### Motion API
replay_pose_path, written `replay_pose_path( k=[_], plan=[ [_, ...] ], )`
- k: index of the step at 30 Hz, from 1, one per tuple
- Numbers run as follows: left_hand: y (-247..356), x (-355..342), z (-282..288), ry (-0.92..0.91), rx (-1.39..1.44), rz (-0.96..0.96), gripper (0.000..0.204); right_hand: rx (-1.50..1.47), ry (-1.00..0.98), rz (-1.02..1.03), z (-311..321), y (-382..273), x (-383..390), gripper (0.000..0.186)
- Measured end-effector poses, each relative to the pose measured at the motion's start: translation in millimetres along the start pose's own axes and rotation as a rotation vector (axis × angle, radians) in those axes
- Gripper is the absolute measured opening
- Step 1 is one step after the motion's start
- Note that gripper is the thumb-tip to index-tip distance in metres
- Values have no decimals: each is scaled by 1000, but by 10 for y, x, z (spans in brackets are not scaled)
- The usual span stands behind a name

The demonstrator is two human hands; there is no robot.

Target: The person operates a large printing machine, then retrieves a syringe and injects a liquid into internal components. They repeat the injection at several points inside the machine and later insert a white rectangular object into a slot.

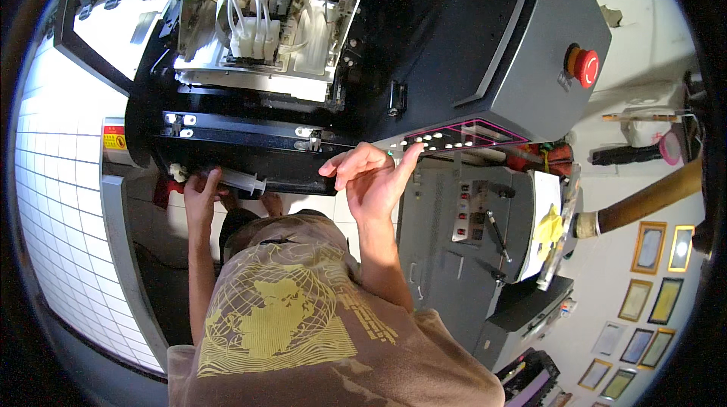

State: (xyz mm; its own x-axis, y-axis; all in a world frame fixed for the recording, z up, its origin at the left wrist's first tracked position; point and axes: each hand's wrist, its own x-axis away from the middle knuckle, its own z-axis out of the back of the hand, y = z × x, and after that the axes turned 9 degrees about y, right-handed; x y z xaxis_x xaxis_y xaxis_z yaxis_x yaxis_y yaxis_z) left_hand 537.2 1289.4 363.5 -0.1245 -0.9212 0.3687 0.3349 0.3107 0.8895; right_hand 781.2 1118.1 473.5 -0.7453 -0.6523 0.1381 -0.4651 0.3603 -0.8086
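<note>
My left hand is closed around a clear plastic syringe, held level below the machine's black front edge, with its flanged end toward the right. A small white piece shows just left of that hand; I cannot make out what it is. My right hand is raised and holds nothing, its thumb stretched out and its fingers apart and loosely bent. Its thumb tip is close to the button panel in the picture; whether it touches, I cannot tell. Above both hands sits the print carriage with white tubes and cables.
A dark grey machine housing with a red emergency stop button rises at the right. Below it stands a grey cabinet. A white gridded bed lies at the left. Several frames hang on the right wall.
</note>
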Motion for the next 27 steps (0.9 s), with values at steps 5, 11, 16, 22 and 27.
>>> replay_pose_path(
  k=[5,11,16,22,27],
  plan=[
    [64,39,-3,10,-12,18,47,-29,59,-93,39,120,54,105],
    [56,44,0,24,-16,16,52,-5,106,-109,76,267,89,104],
    [65,50,-10,104,-87,40,56,28,104,-121,114,256,24,104],
    [39,20,61,-45,-3,83,45,-109,131,-157,107,249,16,109],
    [-20,-36,60,-126,59,74,51,-129,147,-182,114,253,-19,118]
  ],
)
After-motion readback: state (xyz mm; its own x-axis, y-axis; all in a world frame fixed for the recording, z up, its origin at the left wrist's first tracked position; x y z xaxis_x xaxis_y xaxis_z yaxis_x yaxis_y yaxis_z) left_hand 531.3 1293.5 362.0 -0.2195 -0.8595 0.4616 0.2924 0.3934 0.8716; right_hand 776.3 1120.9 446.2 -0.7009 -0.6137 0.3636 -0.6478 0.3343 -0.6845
